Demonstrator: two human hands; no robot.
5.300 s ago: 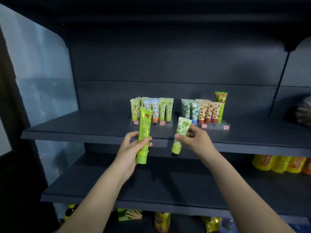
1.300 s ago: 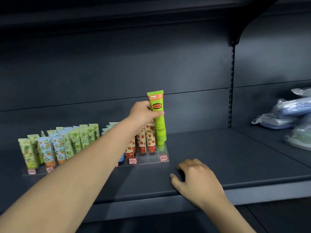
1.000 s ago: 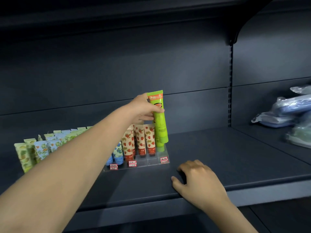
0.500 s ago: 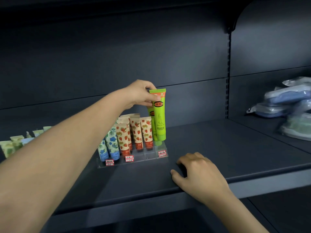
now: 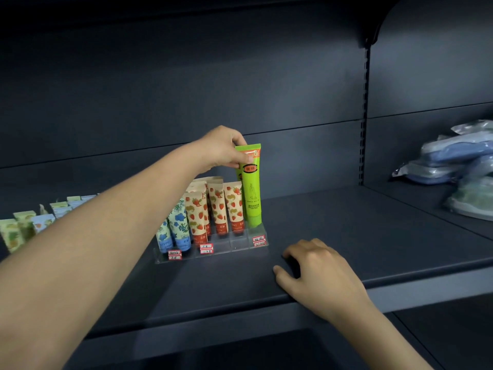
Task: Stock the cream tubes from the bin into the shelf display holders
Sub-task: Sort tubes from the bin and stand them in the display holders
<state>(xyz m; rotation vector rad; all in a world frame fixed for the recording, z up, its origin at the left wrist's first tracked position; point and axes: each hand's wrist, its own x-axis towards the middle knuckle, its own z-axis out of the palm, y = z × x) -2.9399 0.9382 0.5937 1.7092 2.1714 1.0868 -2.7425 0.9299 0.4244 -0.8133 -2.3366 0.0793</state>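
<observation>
My left hand (image 5: 222,149) pinches the top of a tall bright green cream tube (image 5: 251,190), which stands upright, cap down, in the rightmost slot of a clear display holder (image 5: 234,245) on the dark shelf (image 5: 346,236). Another green tube is partly hidden right behind it. Strawberry-print tubes (image 5: 217,206) and blue-flower tubes (image 5: 177,227) fill the slots to its left. My right hand (image 5: 317,273) rests on the shelf near its front edge, fingers loosely bent, holding nothing. The bin is out of sight.
A second holder with pale green and blue tubes (image 5: 24,227) stands at the far left, partly behind my forearm. Plastic-wrapped blue and green packs (image 5: 461,161) lie on the neighbouring shelf at the right. A slotted upright (image 5: 365,116) divides the two bays.
The green tube came down from a tilted hold above the holder into the rightmost slot and now stands upright. My right hand has stayed on the shelf.
</observation>
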